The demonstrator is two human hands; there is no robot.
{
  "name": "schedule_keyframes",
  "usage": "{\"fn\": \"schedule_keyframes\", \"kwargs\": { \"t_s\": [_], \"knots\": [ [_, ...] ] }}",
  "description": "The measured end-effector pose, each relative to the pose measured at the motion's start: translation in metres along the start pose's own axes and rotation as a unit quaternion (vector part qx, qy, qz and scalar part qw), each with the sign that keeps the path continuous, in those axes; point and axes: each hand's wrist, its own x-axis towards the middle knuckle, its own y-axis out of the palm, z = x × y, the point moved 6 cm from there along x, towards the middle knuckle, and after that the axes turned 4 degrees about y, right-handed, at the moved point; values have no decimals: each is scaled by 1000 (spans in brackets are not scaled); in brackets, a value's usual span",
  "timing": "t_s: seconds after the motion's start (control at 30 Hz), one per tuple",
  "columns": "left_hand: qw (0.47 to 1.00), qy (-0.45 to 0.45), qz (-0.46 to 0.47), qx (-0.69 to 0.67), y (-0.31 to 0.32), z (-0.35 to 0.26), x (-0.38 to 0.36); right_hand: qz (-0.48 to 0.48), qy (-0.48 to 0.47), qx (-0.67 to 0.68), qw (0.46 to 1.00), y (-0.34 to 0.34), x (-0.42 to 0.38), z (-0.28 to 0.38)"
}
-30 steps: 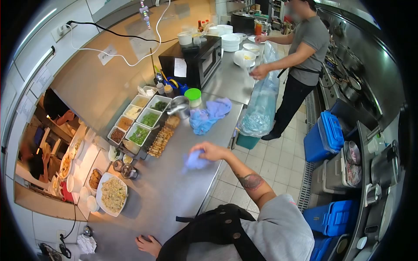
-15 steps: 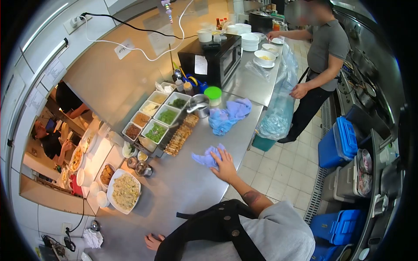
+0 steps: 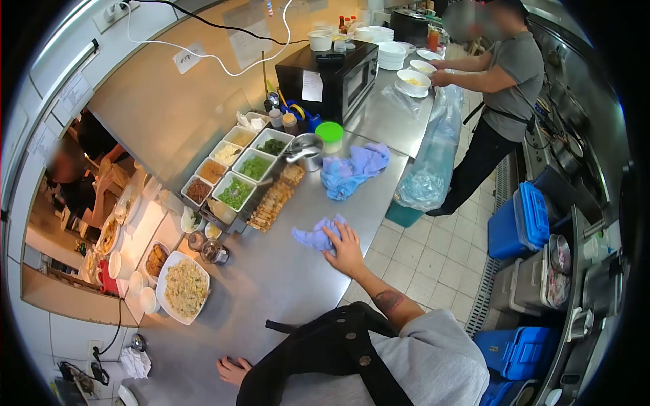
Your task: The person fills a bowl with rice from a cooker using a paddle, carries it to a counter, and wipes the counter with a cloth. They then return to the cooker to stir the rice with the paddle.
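Note:
My right hand [image 3: 347,252] presses on a crumpled lilac cloth [image 3: 313,237] on the steel counter [image 3: 271,291], its fingers bent over the cloth's edge. My left hand [image 3: 233,371] rests on the counter close to my body with its fingers spread, holding nothing. A second, larger blue-purple cloth [image 3: 355,170] lies bunched up farther along the counter. Beyond my left hand, at the counter's left side, stands a white dish of fried rice [image 3: 184,287]. Skewered or sliced grilled pieces [image 3: 274,203] lie in a row beside the topping tubs.
Topping tubs [image 3: 235,192], a metal pot [image 3: 306,150], a green-lidded tub [image 3: 330,133] and a black microwave [image 3: 328,84] line the back. Two jars [image 3: 214,251] stand near the rice. A co-worker [image 3: 504,81] handles white bowls [image 3: 413,81] at the far end, beside a bagged bin [image 3: 426,183].
The co-worker's lowered hand has risen to the white bowls, so both hands are there now. My view has shifted slightly. My right hand stays on the lilac cloth.

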Motion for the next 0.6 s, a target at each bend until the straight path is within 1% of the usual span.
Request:
{"fn": "schedule_keyframes", "kwargs": {
  "t_s": [0.13, 0.23, 0.33, 0.4, 0.43, 0.53, 0.6],
  "knots": [
    [999, -6, -48, -16, -3, -12, 0, -2, -2, -3, 1000, -5, 1, 3],
    [979, 111, -135, -105, -20, -64, 11, -1, -3, -2, 1000, -4, 1, 2],
    [964, 151, -115, -187, -11, -116, 16, -1, -3, 1, 1000, -4, 2, 3],
    [956, 188, -89, -206, -6, -144, 16, 1, -1, 0, 1000, -3, 1, 2],
    [952, 206, -76, -215, -2, -152, 15, 0, -2, -1, 1000, -3, 1, 2],
    [956, 235, -55, -166, 14, -158, 9, 0, -1, -4, 1000, -1, 2, 1],
    [957, 228, -46, -174, 17, -158, 10, 6, 1, -10, 1000, 1, 1, 0]
  ]
}}
